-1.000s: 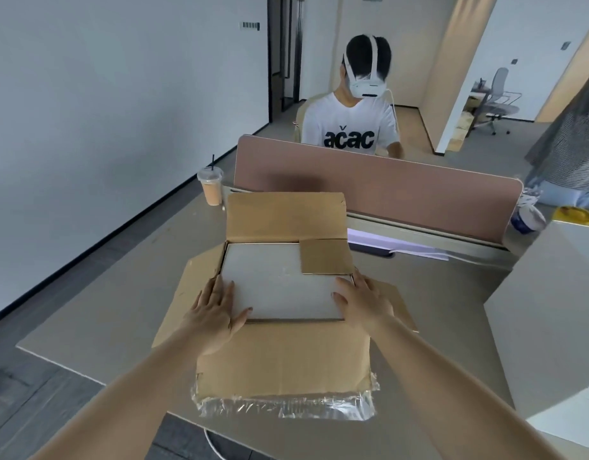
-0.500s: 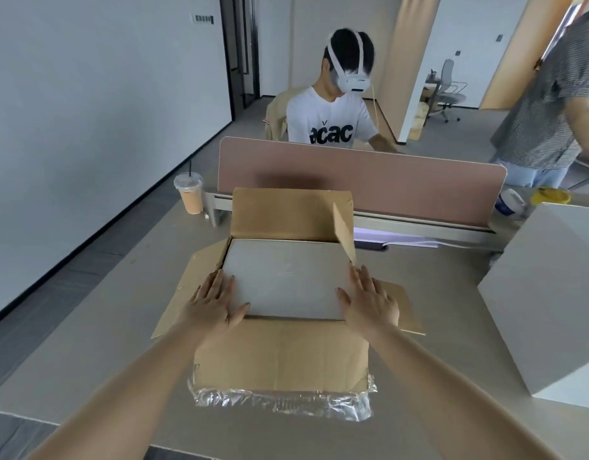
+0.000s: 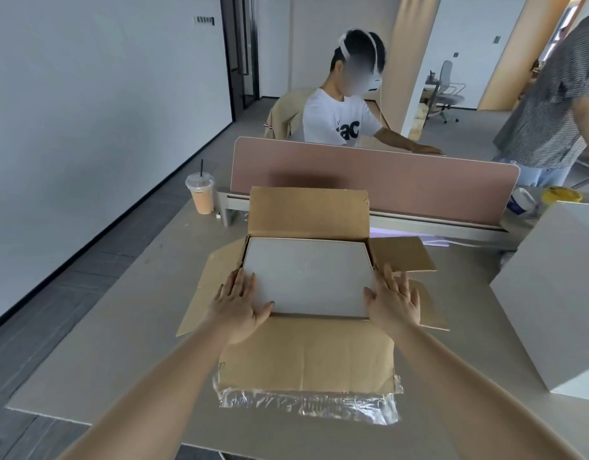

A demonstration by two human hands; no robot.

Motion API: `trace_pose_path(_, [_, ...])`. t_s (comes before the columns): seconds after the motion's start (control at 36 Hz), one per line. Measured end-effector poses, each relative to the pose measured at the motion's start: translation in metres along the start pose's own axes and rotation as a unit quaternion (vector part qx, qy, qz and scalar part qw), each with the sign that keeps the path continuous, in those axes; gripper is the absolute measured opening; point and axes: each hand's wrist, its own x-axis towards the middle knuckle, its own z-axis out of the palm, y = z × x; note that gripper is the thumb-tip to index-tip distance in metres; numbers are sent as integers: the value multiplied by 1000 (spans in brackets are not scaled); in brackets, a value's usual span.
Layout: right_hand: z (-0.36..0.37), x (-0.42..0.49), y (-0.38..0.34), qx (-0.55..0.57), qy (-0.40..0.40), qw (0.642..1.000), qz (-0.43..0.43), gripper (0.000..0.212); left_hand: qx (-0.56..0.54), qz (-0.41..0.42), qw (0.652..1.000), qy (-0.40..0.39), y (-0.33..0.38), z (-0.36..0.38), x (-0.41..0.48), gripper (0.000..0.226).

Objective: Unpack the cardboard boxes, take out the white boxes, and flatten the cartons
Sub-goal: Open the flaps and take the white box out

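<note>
An open cardboard carton (image 3: 306,353) sits on the grey desk in front of me, all its flaps folded outward. A white box (image 3: 306,277) lies inside it, its top fully exposed. My left hand (image 3: 238,302) rests flat at the white box's near left corner, fingers spread. My right hand (image 3: 394,298) lies flat at the near right corner, partly on the right flap. Neither hand grips anything. Crumpled clear tape (image 3: 309,405) hangs along the near flap's edge.
A large white box (image 3: 551,300) stands at the right. A pink divider panel (image 3: 419,187) runs behind the carton, with an iced drink cup (image 3: 200,195) at its left end. One person sits beyond the divider; another stands at the far right.
The small right flap, which lay over the white box and then stood upright, now lies folded out to the right. My hands shifted slightly along the box's near corners.
</note>
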Motion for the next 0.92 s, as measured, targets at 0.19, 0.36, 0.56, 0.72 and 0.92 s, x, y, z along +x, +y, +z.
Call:
trace_pose_path(0.19, [-1,-1,-4,-2,-21,1000,10,50,-51,-30,998,-1,0,3,1,90])
trace_pose_path(0.36, [-3,-1,-4,27,-16,1000,4,47,-127,-69,989,20,4,3,-10,92])
trace_pose_path(0.56, [3,-20,-4,68,77,994,31,33,-199,-113,972,54,7,6,-13,88])
trace_pose_path(0.72, [-3,-20,-6,43,21,997,60,49,-190,-140,970,51,9,2,-12,96])
trace_pose_path(0.92, [-3,-15,-4,48,-43,994,88,69,-144,-190,971,-21,7,-14,0,95])
